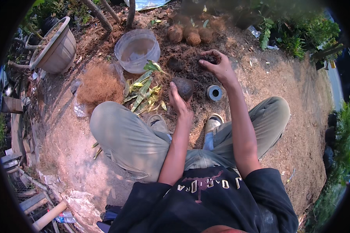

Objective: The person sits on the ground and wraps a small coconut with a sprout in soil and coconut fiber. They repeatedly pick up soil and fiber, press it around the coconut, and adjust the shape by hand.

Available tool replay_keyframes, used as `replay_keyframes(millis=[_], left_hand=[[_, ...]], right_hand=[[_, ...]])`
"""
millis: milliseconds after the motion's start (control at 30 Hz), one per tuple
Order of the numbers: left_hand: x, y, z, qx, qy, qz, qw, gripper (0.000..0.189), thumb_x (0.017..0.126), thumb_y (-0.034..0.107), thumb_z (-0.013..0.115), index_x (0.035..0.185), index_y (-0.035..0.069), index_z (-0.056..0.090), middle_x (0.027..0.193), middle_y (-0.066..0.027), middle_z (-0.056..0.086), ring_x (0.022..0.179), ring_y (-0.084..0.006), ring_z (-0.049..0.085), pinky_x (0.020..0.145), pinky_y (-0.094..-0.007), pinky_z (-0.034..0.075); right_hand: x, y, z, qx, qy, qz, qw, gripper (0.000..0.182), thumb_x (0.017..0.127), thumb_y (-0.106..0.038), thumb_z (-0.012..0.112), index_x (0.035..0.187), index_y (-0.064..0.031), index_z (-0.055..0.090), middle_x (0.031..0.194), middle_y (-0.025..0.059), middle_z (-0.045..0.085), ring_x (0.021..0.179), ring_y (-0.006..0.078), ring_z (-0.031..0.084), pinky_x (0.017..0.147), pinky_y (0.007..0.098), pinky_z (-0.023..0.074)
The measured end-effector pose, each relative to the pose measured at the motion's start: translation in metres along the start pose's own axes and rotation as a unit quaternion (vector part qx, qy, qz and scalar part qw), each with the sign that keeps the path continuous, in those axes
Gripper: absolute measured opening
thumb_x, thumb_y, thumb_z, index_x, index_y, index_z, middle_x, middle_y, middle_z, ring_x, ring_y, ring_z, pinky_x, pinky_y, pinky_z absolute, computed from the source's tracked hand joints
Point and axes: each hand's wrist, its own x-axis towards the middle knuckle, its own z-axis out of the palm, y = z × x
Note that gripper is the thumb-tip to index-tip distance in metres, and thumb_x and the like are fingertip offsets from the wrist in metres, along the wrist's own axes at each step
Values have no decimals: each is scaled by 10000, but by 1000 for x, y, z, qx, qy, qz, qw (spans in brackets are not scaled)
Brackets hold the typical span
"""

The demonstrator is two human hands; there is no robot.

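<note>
A dark, rounded ball, perhaps soil, rests in my left hand, fingers and palm cupped under its near side. My right hand hovers over dark, loose fibrous material, thumb and forefinger curved with a gap between their tips. Whether it pinches any of the dark stuff cannot be told. Another dark rounded lump sits beyond the held ball. A grey spool-like ring with a dark centre stands below my right wrist. Cut green and yellow leaves lie left of my left hand.
A heap of orange-brown fibre lies on plastic at left. Behind the leaves stands a clear plastic tub. Several fibre-wrapped balls sit farther back. A large planter is at far left, and bushes border the right.
</note>
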Motion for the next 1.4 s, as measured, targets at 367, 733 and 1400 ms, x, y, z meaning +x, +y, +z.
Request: replay_keyframes(millis=[367, 733, 1400], left_hand=[[13, -11, -7, -47, -64, 10, 997, 616, 966, 604, 416, 1310, 98, 486, 1189, -102, 597, 1048, -230, 612, 865, -414, 523], [10, -14, -12, -23, -73, 76, 994, 613, 991, 535, 439, 1314, 16, 476, 1245, -132, 553, 1110, -253, 574, 924, -394, 501], [5, -3, -12, 151, -147, 117, 971, 569, 897, 360, 674, 1292, -16, 510, 1147, -100, 606, 994, -176, 589, 885, -309, 484]], right_hand=[[-52, -10, 40, 64, -61, 26, 996, 307, 863, -185, 723, 1095, -2, 640, 1069, 95, 675, 1024, 149, 619, 881, 341, 497], [-57, 33, 57, -98, 5, 9, 995, 509, 910, -370, 651, 1319, -88, 544, 1231, 176, 610, 1128, 337, 581, 971, 385, 445], [-48, 45, 57, 236, -53, 185, 953, 492, 973, -377, 570, 1294, -4, 551, 1195, 81, 626, 1100, 146, 570, 978, 283, 426]])
